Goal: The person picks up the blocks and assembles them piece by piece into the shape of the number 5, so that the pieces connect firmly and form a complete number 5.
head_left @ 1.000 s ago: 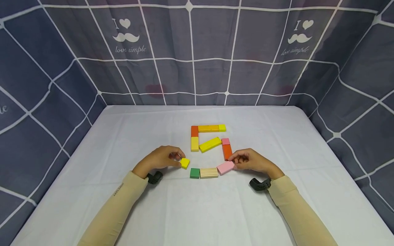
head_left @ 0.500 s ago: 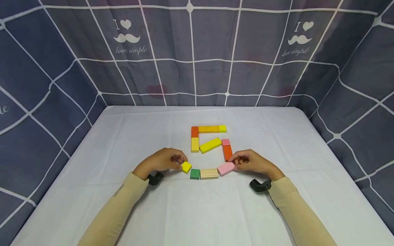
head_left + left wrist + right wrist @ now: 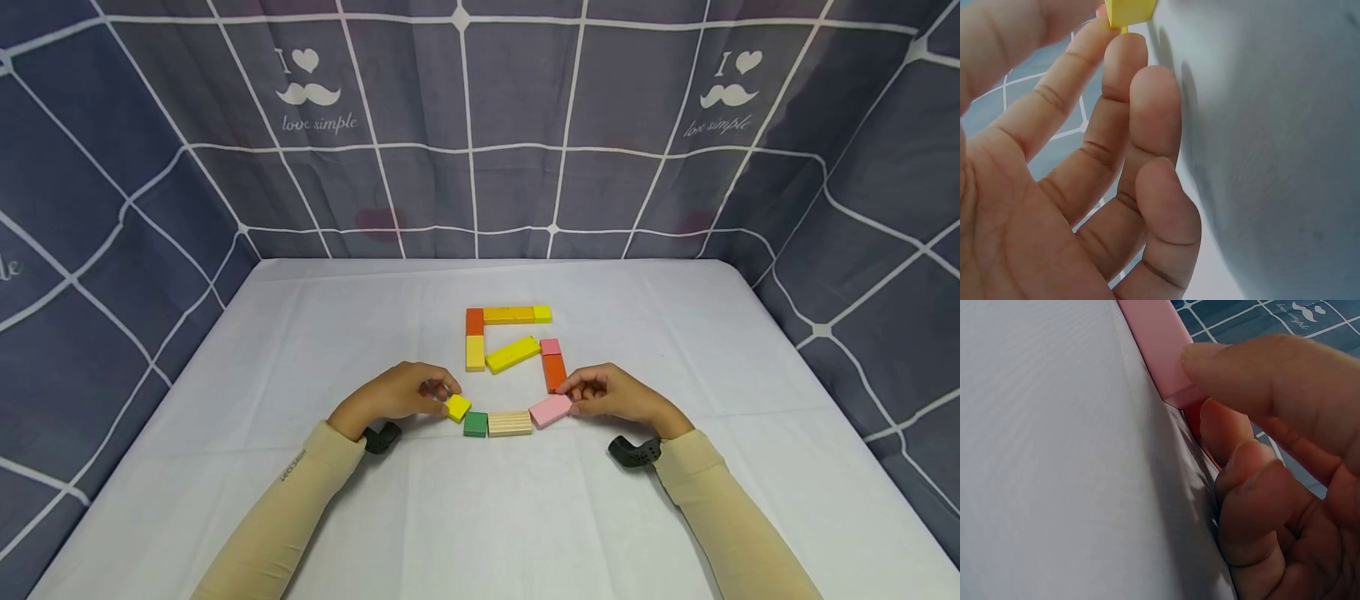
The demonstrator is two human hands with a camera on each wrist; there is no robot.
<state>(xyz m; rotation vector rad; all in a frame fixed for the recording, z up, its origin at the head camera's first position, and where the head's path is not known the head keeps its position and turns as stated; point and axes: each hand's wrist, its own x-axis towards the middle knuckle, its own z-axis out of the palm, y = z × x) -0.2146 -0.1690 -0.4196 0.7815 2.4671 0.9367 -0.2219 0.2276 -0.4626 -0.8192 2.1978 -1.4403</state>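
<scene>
My left hand [image 3: 401, 392] pinches a small yellow block [image 3: 458, 407] between thumb and fingertips, just left of a green block [image 3: 475, 424]. In the left wrist view the yellow block [image 3: 1130, 11] shows at the top edge, by the fingertips. My right hand [image 3: 611, 393] holds the right end of a tilted pink block [image 3: 551, 411] with thumb and index finger. From the right wrist, the thumb lies on that pink block [image 3: 1159, 350] and the other fingers curl beside it. A ridged wooden block [image 3: 510, 422] sits between the green and pink blocks.
Behind the hands, more blocks lie flat: an orange-red one [image 3: 553, 373] under a small pink one [image 3: 550, 347], a slanted yellow one [image 3: 513, 354], and a corner of red [image 3: 475, 321], pale yellow [image 3: 475, 353] and amber [image 3: 508, 315]. White cloth [image 3: 480, 517] covers the table; grey curtains surround it.
My left hand has moved slightly right with the yellow block, bringing it close to the green block's upper left corner. The right hand and the pink block stay in place.
</scene>
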